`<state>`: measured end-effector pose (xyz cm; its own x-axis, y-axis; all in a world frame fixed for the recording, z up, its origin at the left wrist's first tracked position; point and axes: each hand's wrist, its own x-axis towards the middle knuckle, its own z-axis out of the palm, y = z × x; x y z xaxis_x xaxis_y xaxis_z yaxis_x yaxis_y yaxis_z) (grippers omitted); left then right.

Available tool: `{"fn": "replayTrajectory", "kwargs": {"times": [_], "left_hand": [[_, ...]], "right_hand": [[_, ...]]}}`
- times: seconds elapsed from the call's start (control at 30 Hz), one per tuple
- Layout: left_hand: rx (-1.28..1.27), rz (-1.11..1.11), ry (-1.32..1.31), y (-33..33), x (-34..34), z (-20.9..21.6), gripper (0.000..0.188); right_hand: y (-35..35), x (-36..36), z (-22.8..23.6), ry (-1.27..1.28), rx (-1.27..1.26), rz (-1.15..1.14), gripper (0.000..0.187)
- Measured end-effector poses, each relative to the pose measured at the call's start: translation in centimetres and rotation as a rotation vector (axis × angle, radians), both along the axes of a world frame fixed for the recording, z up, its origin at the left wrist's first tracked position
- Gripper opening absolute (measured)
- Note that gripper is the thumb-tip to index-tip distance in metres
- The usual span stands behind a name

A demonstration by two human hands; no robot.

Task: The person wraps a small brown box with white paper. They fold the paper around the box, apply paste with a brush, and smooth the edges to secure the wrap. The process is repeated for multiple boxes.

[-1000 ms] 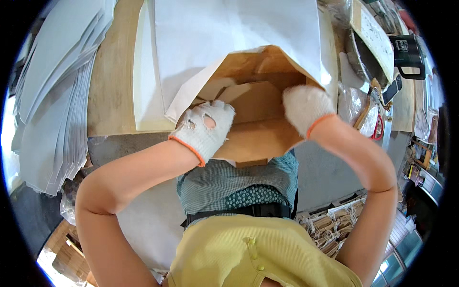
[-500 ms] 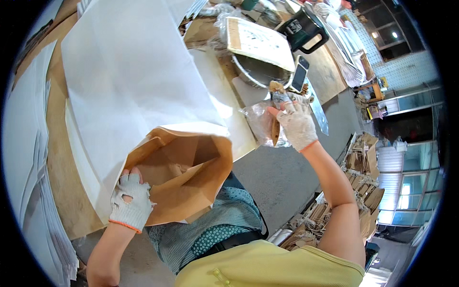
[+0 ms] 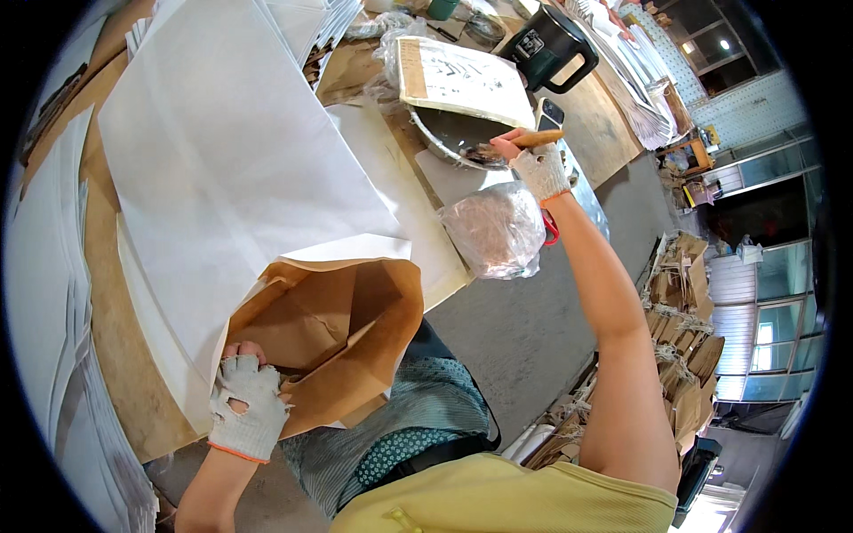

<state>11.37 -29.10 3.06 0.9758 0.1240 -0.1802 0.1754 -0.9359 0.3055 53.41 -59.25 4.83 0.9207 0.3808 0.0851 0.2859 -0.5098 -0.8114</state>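
Note:
My left hand [image 3: 246, 404], in a worn white fingerless glove, is closed on the near left edge of a large paper bag [image 3: 355, 391]. The bag is white outside and brown inside, and its mouth gapes toward me. At the table's right end my right hand [image 3: 536, 167], gloved the same way, grips a brush [image 3: 539, 138] by its wooden handle. The brush's dark bristle end dips over the rim of a round metal bowl [image 3: 425, 139]. A board or booklet with dark markings [image 3: 466, 80] partly covers this bowl. Beside my right wrist lies a clear plastic-wrapped bundle [image 3: 494, 229].
Large white sheets [image 3: 53, 293] are stacked along the left. A black mug [image 3: 551, 49] and a phone [image 3: 551, 112] stand beyond the bowl. A red handle [image 3: 552, 229] sticks out beside the plastic bundle. Bundled brown paper pieces [image 3: 684, 346] lie on the floor at right.
My right hand has moved up from the plastic bundle to the bowl, turning the brush so its bristles enter the bowl. My left hand stays on the bag's edge.

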Motion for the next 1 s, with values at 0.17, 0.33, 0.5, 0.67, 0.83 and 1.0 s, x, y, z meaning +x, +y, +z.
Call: {"fn": "replayTrajectory", "kwargs": {"times": [0.17, 0.33, 0.5, 0.67, 0.83, 1.0], "left_hand": [[-0.035, -0.024, 0.021, -0.7, 0.5, 1.2, 0.025], [-0.04, -0.139, -0.143, -1.1, 1.1, 0.0, 0.021], [-0.032, -0.279, -0.201, -0.9, 2.1, 1.2, 0.03], [-0.039, -0.155, 0.062, 0.5, 1.8, 3.1, 0.054], [-0.074, 0.044, 0.397, 2.6, 2.5, 4.8, 0.093], [-0.021, 0.049, 0.362, 2.7, 2.5, 3.2, 0.109]], "right_hand": [[1.9, 1.0, -0.6, 0.328, 0.415, -0.463, 0.024], [-0.8, 3.1, -0.2, 0.495, 0.236, -0.602, 0.022], [-0.5, 1.6, 1.1, 0.453, 0.212, -0.507, 0.019], [4.1, -7.1, 7.9, 0.449, 0.165, -0.178, 0.028], [11.6, -17.5, 6.6, 0.505, -0.02, 0.528, 0.025], [16.0, -22.0, 2.0, 0.163, -0.076, 0.871, 0.013]]}}
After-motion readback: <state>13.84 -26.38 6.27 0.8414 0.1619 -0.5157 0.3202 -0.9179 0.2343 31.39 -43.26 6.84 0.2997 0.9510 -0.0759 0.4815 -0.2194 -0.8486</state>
